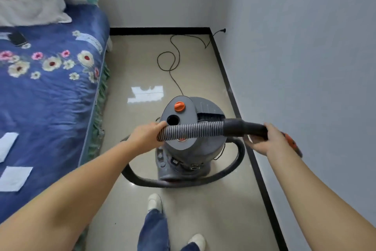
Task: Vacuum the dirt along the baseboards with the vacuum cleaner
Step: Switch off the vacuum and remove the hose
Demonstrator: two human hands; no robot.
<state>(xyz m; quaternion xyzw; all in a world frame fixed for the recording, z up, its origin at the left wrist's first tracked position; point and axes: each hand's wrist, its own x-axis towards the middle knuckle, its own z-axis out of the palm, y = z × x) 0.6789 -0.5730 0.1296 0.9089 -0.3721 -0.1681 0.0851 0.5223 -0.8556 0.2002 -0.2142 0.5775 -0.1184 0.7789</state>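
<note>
Left hand (147, 134) grips the ribbed hose (191, 131); right hand (266, 140) clasps its smooth black cuff (244, 127)

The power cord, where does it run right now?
In the head view the cord lies looped on the floor beyond the vacuum, running to a plug low on the right wall near the far corner.

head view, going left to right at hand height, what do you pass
bed → left hand → ribbed hose → black hose cuff → right hand → baseboard → wall
</note>
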